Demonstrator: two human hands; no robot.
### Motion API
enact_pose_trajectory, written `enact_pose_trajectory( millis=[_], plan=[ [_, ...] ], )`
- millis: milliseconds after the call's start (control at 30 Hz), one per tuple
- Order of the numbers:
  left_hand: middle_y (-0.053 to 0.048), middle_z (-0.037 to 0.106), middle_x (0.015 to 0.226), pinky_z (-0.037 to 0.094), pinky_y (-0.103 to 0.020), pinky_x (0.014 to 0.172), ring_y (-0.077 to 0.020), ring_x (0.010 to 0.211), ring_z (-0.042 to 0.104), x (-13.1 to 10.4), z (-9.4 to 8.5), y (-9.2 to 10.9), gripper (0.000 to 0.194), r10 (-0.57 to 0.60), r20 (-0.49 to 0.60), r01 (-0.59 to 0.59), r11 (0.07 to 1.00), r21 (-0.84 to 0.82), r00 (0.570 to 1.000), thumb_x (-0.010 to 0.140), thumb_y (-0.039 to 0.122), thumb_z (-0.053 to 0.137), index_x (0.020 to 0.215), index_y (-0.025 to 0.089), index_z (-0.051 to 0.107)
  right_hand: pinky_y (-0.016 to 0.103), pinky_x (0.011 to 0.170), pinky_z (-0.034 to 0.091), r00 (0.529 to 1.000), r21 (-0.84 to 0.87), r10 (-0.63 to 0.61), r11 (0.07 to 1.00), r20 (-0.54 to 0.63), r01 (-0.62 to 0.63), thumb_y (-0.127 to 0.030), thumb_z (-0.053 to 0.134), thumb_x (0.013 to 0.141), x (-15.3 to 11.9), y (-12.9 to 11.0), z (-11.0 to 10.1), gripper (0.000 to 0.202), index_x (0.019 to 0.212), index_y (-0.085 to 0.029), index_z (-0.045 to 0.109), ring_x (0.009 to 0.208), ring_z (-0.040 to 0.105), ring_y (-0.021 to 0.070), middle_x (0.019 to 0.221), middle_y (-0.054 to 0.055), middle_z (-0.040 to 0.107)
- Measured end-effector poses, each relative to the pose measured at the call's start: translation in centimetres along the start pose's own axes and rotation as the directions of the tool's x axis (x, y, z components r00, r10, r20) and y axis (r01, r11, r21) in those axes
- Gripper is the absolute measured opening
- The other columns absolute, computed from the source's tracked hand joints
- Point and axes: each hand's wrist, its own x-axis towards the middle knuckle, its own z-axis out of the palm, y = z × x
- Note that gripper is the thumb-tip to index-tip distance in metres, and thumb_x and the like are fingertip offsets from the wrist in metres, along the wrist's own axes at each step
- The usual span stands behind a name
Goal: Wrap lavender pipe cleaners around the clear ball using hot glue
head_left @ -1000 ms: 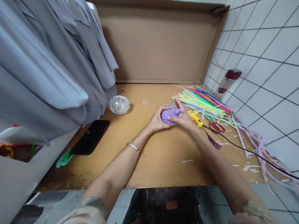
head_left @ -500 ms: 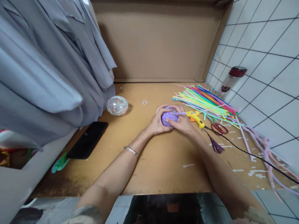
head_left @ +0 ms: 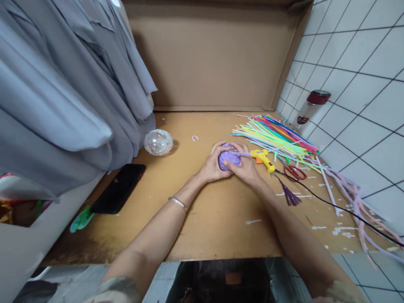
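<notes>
Both of my hands are wrapped round a ball (head_left: 228,160) covered in coils of purple pipe cleaner, held just above or on the table. My left hand (head_left: 214,166) grips its left side. On the right side, my right hand (head_left: 247,166) presses the coils with the thumb across the front. A loose purple strand (head_left: 241,153) runs from the ball over the right hand toward a yellow glue gun (head_left: 265,160), which lies on the table beside that hand. Part of the ball is hidden by my fingers.
A clear ball (head_left: 158,142) and a black phone (head_left: 119,189) lie to the left. Colourful pipe cleaners (head_left: 277,135), red-handled scissors (head_left: 295,173), a purple tassel (head_left: 292,196) and a bottle (head_left: 310,109) are at the right. A cardboard panel (head_left: 210,53) stands behind. A black cord (head_left: 331,205) crosses the right side.
Almost nothing differs. My hands keep the same grip on the purple ball, and the whole view has shifted very slightly.
</notes>
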Motion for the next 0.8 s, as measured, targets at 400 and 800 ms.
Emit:
enact_pose_trajectory(
  millis=[400,800],
  plan=[
    [-0.015,0.054,0.138,0.045,-0.051,0.113,-0.0320,0.134,0.054,0.1,1.4,1.0,0.077,-0.111,-0.138,0.103,0.993,-0.064,0.984,0.062,0.042,0.090,0.125,0.023,0.051,0.055,0.117,0.038,0.999,-0.017,0.001,1.000,-0.046,-0.002,-0.036,0.071,0.075,-0.5,0.9,0.6,0.063,0.136,-0.026,0.061,0.137,0.048,0.0333,0.142,0.010,0.056],
    [-0.014,0.059,0.136,0.043,-0.053,0.115,-0.0325,0.135,0.055,0.7,0.2,1.1,0.076,-0.164,-0.031,0.148,0.948,-0.282,0.986,0.057,0.043,0.094,0.120,0.022,0.058,0.047,0.103,0.050,0.986,0.052,-0.094,0.993,-0.139,0.102,-0.039,0.062,0.090,-0.3,-0.2,-1.8,0.026,0.107,-0.026,0.075,0.115,0.062,0.0256,0.115,0.009,0.067]
  ],
)
